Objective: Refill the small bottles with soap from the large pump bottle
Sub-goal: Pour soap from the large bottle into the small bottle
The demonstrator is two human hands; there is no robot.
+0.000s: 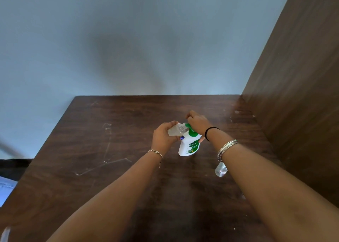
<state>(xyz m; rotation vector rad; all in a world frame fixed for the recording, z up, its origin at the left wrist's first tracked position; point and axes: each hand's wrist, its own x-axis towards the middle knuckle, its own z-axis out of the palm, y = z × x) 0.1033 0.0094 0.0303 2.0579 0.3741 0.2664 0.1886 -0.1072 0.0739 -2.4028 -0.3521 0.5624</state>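
Note:
A white pump bottle [189, 146] with a green label and green pump head stands upright in the middle of the dark wooden table [113, 168]. My left hand [164, 136] grips a small clear bottle [176, 130], tilted on its side with its mouth against the green nozzle. My right hand [197, 122] rests on top of the pump head, fingers curled over it. A second small clear bottle [221, 170] sits on the table near my right forearm, partly hidden by it.
A brown wooden panel [297, 95] rises along the table's right side. A pale blue wall [128, 40] stands behind the far edge. The table's left edge drops off, with a bluish cloth [5, 188] beyond it.

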